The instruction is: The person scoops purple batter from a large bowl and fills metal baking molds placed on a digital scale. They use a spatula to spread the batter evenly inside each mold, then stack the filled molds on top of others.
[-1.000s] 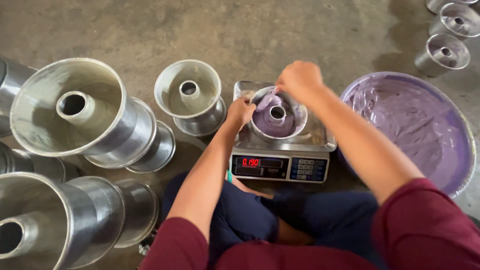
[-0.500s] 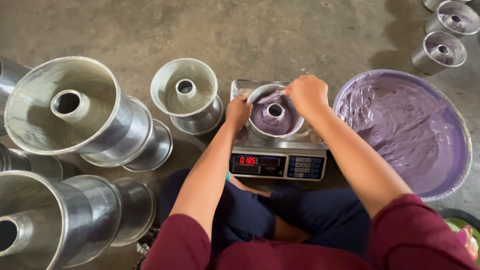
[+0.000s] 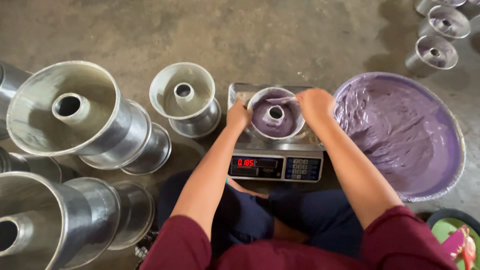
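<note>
— What has moved?
— The right hand has come down to the rim of the pan, pinching a spatula whose blade lies over the purple batter.
— The other hand?
— The left hand grips the pan's left rim, fingers pressed on it.
— Where's the pan?
— On the scale, just left of the batter bowl; an empty pan stands left of the scale.
</note>
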